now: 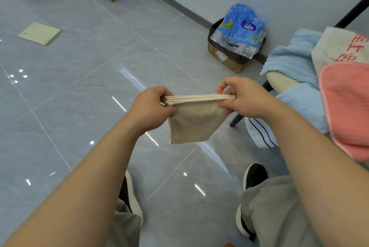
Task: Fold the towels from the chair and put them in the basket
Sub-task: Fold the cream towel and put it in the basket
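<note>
A small beige towel point(194, 121), folded into several layers, hangs in the air over the floor. My left hand point(151, 107) pinches its upper left corner and my right hand point(243, 97) pinches its upper right corner, so the top edge runs level between them. On the chair point(283, 81) at the right lie more towels: a light blue one point(293, 59), a pink one point(347, 107), a cream one with red characters point(343, 47) and a white one with dark stripes point(259, 133) hanging low. No basket is in view.
A cardboard box point(229, 61) with a blue plastic pack point(241, 25) on top stands against the wall behind the chair. A pale flat board point(40, 34) lies on the grey tile floor at the left. White and orange furniture stands at the far top left. My shoes are below.
</note>
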